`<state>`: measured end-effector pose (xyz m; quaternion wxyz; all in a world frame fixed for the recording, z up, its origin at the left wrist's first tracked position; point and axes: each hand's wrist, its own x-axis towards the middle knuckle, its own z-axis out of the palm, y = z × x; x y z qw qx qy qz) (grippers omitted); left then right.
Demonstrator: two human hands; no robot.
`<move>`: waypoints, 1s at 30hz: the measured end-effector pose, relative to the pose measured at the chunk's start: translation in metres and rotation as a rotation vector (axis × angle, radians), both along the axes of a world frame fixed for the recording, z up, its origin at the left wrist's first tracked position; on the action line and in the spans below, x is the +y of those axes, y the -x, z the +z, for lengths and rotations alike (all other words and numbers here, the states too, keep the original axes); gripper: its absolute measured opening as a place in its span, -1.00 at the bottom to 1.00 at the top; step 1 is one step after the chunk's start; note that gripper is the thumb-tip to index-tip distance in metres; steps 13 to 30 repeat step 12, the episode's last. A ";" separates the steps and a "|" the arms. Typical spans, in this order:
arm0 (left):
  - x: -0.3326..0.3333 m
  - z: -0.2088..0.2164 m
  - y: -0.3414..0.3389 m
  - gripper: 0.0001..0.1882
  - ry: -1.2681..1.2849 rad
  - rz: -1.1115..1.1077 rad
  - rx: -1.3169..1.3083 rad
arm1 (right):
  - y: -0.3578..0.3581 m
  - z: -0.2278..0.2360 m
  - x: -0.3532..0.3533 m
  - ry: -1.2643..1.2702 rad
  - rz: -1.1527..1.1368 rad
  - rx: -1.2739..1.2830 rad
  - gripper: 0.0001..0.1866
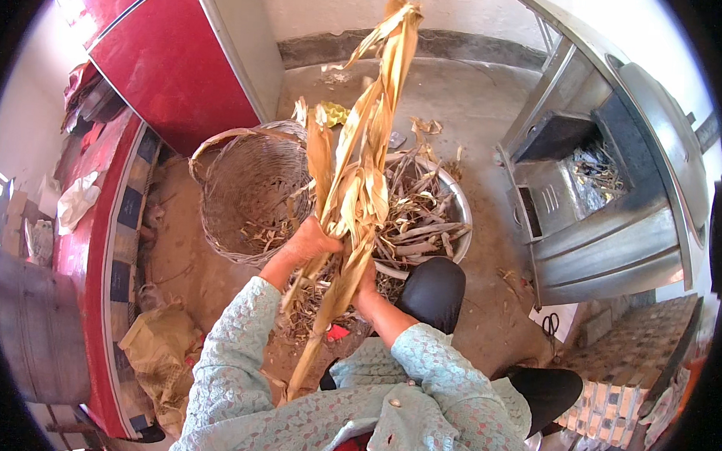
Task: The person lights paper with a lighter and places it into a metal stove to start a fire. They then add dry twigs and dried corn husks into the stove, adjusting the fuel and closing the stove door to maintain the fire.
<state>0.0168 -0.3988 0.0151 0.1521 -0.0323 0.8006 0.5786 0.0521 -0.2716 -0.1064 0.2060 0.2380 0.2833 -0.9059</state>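
Note:
A bundle of dried corn stalks (360, 198) with long yellow leaves stands tilted in front of me, its lower end reaching toward my lap. My left hand (313, 241) is closed around the stalks on their left side. Lower down, my right hand (365, 292) grips the same bundle from the right; its fingers are mostly hidden behind the leaves. Just beyond the stalks sits a round metal basin (462, 203) heaped with broken twigs (416, 227). Left of it is a wicker basket (239, 173) with a few scraps inside.
On the right stands a metal stove (607, 242), its firebox door (559, 137) swung out and twigs inside. A red cabinet (176, 60) and a red-edged counter (97, 272) line the left. Scissors (550, 323) lie near the tiled block (626, 378). A yellow sack (159, 354) slumps at lower left.

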 end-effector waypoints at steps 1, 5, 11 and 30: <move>-0.023 -0.042 0.007 -0.59 0.201 0.065 0.037 | 0.002 0.000 0.001 -0.063 -0.007 0.019 -0.60; -0.036 -0.035 -0.011 -0.54 0.424 0.051 0.263 | 0.039 0.022 0.031 -0.478 -0.261 0.106 -0.72; -0.036 -0.031 -0.040 -0.25 0.764 -0.032 0.352 | 0.078 0.078 0.057 -0.485 -0.079 0.503 -0.44; -0.026 -0.023 -0.042 -0.25 0.801 -0.050 0.364 | 0.085 0.085 0.062 -0.490 -0.009 0.476 -0.39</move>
